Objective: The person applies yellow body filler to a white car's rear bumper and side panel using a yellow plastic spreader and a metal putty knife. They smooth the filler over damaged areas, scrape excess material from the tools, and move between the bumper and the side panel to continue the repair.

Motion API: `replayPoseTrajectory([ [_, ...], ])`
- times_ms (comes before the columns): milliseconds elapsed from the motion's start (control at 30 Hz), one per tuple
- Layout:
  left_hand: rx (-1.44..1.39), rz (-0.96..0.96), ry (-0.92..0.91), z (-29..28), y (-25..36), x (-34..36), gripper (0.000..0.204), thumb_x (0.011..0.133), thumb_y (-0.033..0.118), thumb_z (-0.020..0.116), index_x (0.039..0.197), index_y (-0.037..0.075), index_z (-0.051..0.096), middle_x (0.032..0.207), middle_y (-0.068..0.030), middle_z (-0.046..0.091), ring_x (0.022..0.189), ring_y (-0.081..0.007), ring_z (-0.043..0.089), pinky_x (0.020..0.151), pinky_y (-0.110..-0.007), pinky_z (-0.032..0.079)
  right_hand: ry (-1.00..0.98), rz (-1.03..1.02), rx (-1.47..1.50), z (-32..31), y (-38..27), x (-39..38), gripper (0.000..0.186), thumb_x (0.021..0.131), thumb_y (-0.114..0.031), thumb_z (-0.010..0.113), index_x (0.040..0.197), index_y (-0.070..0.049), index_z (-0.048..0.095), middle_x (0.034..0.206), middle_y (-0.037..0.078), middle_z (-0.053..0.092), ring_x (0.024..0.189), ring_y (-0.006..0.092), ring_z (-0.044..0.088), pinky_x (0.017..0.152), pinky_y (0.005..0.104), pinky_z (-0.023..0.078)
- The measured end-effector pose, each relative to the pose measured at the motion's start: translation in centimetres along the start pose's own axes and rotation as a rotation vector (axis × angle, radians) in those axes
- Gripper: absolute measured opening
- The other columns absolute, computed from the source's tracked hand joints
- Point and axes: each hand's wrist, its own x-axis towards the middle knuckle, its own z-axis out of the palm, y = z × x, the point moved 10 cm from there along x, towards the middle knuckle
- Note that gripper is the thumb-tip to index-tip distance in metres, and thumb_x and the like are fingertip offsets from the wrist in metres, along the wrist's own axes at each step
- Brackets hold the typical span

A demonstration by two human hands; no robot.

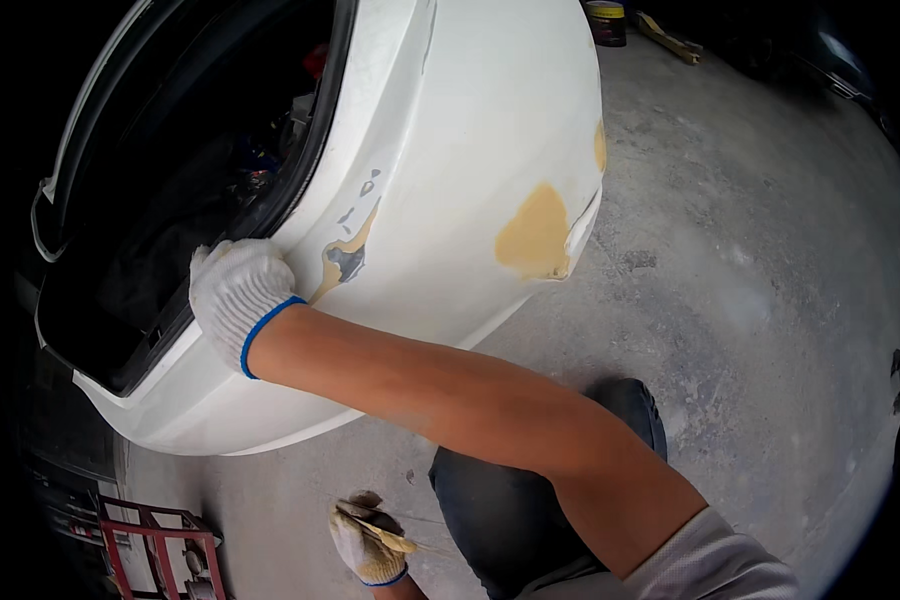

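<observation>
You've got the curved white car body [470,130] right before you, its surface broken by smooth tan patches [533,232] and a ragged grey spot [346,263]; lower down, a slim tan piece [394,541] angles across your white-gloved left hand [361,552].

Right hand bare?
No, the right hand wears a blue-edged white knit glove.

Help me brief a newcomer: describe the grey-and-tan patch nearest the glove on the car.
Find the white car body and its black-rimmed opening, where the white-gloved right hand rests. Just right of that hand in the picture is the grey-and-tan patch. Its grey middle edged in tan sets it apart from the larger, all-tan patch.
</observation>
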Motion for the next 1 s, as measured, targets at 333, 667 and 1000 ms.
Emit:
replayPoseTrajectory([
  [333,0.243,0.197,-0.046,6.8,3.1,0.0,0.032,0.098,0.029,0.062,0.107,-0.002,0.057,0.099,-0.014,0.066,0.08,-0.0214,0.065,0.071,-0.033,0.056,-0.056,0.698,1.042,0.4,16.4,-31.6,0.032,0.096,-0.025,0.062,0.115,-0.001,0.06,0.098,0.018,0.066,0.088,0.0271,0.067,0.077,0.0349,0.051],
  [667,0.685,0.271,-0.084,21.6,-4.3,1.2,0.03,0.103,0.024,0.054,0.107,-0.005,0.062,0.101,-0.0116,0.065,0.091,-0.0155,0.062,0.082,-0.028,0.051,0.407,0.313,0.399,-7.6,18.9,-38.8,0.03,0.07,-0.011,0.075,0.099,-0.017,0.069,0.106,0.001,0.07,0.095,0.0207,0.069,0.077,0.0317,0.054],
  [1000,0.829,0.429,-0.012,23.9,-4.6,0.8,0.035,0.103,0.029,0.056,0.11,-0.006,0.06,0.105,-0.0126,0.063,0.093,-0.0171,0.061,0.083,-0.029,0.05,0.274,0.415,0.627,-2.4,20.6,-38.7,0.023,0.077,-0.015,0.073,0.1,-0.011,0.07,0.102,0.002,0.072,0.094,0.0182,0.07,0.079,0.0304,0.057],
])
